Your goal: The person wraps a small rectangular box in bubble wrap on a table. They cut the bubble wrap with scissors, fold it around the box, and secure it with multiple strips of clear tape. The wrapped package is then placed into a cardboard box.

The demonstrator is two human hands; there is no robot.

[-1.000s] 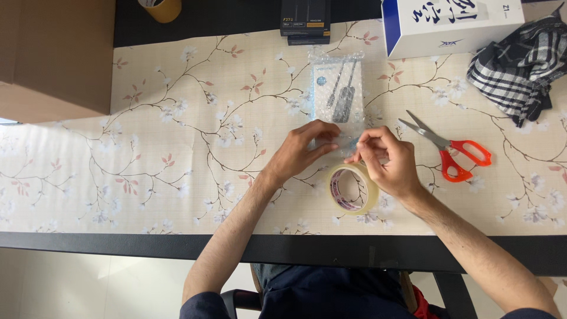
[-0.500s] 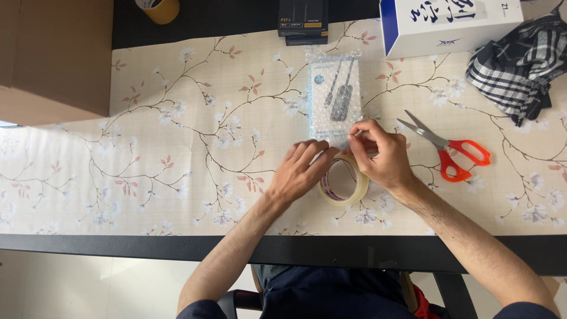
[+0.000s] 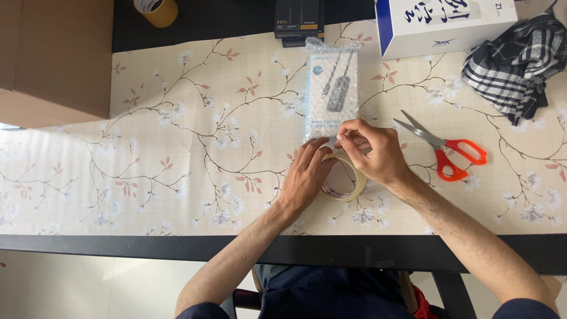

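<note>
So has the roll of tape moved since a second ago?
Barely: the tape roll sits slightly nearer the bubble-wrapped package, a touch farther from the table's front edge.

Tape roll (image 3: 344, 180): near side covered by both hands, left hand (image 3: 306, 176) and right hand (image 3: 375, 152). Bubble-wrapped packet (image 3: 331, 88): lower edge behind fingertips. White box (image 3: 443, 23), yellow tape roll (image 3: 155, 9), cardboard box (image 3: 53, 53): cut by frame edges. Fingertip contact on tape: too small to tell.

Hands and tape roll close in on the wrapped packet

Over the last second the left hand (image 3: 305, 176) moved down onto the tape roll (image 3: 344, 180); the right hand (image 3: 372, 150) now pinches at the bubble-wrapped packet (image 3: 331, 94) edge.
</note>
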